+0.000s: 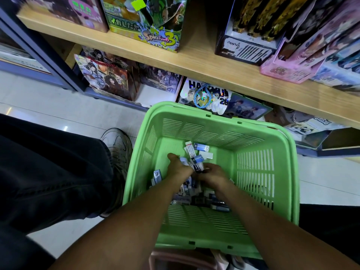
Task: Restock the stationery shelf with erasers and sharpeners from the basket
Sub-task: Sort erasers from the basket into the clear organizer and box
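Erasers in small blue-and-white paper sleeves [196, 158] still lie in a heap on the floor of the light-green slatted plastic basket [259, 164], so restock looks barely begun: pickup stage, nothing from the heap seen on the pale wooden shelf [204, 63] above and beyond both hands. Left hand [178, 165] and right hand [213, 172] are down in the heap w/ fingers curled round a bunch of sleeved pieces between them. More lie loose just past the hands and under the wrists; can't tell sharpeners apart, too small. Most of the job's left, imo.
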A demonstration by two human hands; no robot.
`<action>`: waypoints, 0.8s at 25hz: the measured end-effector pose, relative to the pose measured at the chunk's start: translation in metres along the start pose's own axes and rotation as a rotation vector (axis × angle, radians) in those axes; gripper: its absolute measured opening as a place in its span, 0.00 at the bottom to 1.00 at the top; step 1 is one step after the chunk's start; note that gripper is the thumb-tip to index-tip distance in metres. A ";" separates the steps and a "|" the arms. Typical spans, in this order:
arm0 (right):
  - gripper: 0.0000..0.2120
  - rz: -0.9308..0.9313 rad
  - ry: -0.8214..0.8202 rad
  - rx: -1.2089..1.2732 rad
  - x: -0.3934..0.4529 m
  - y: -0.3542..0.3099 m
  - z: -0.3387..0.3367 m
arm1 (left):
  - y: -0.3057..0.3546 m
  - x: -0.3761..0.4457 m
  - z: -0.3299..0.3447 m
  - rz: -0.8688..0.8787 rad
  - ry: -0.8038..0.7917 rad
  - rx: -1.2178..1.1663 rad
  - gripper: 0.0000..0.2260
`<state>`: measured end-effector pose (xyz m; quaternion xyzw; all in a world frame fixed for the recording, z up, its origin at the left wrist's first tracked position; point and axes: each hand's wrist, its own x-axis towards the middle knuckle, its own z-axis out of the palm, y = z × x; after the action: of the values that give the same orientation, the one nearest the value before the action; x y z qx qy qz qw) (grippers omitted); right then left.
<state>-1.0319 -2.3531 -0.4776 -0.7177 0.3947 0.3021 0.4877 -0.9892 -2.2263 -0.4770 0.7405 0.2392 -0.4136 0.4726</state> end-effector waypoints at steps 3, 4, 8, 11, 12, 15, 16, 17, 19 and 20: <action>0.10 -0.015 -0.054 -0.037 -0.003 -0.007 0.007 | 0.007 -0.002 -0.001 -0.056 -0.054 -0.169 0.25; 0.08 -0.027 -0.054 -0.040 -0.003 -0.009 0.010 | 0.008 -0.002 0.000 -0.066 -0.059 -0.237 0.23; 0.10 -0.114 -0.086 0.019 -0.007 -0.010 0.008 | 0.005 0.001 0.003 -0.030 0.023 -0.305 0.25; 0.16 -0.160 -0.175 0.109 -0.012 -0.011 0.009 | 0.006 0.006 -0.001 -0.012 0.079 -0.286 0.19; 0.16 -0.174 -0.197 0.128 -0.013 -0.013 0.010 | 0.007 0.007 -0.002 0.001 0.086 -0.262 0.15; 0.16 -0.171 -0.234 0.238 -0.018 -0.020 0.003 | 0.008 0.009 -0.008 0.013 0.074 -0.277 0.17; 0.16 -0.149 -0.228 0.309 -0.020 -0.024 -0.004 | 0.008 0.009 -0.010 -0.008 0.066 -0.292 0.20; 0.16 -0.130 -0.212 0.369 -0.019 -0.028 -0.014 | 0.009 0.007 -0.012 -0.015 0.045 -0.303 0.20; 0.15 -0.108 -0.176 0.468 -0.017 -0.035 -0.033 | 0.012 0.002 -0.014 -0.010 -0.026 -0.315 0.15; 0.15 -0.106 -0.158 0.507 -0.015 -0.039 -0.040 | 0.015 -0.002 -0.016 -0.004 -0.072 -0.322 0.14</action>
<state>-1.0042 -2.3780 -0.4336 -0.5665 0.3803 0.2227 0.6963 -0.9732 -2.2180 -0.4642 0.6393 0.2867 -0.3970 0.5929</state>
